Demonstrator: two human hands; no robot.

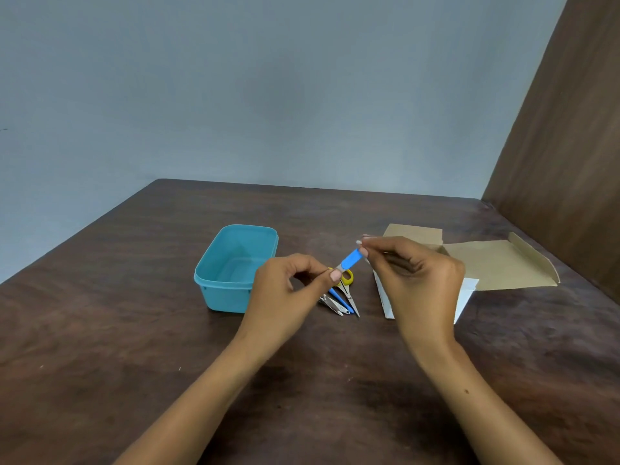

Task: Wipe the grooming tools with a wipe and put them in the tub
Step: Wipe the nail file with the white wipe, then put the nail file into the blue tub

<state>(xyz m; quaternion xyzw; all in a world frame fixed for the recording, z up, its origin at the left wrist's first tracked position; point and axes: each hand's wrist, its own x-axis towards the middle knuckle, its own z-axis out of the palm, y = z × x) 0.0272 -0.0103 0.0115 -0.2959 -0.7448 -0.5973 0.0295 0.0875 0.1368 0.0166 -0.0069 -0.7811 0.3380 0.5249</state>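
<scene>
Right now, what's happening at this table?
A person holds a blue-handled tool above the table, left hand pinching its lower end, right hand its upper end. The teal tub looks empty. Yellow-handled scissors, nail clippers and another blue tool lie beside it.

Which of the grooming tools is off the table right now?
The blue-handled tool, held between the left hand and right hand. The yellow-handled scissors, nail clipper and thin blue tool lie on the table.
</scene>
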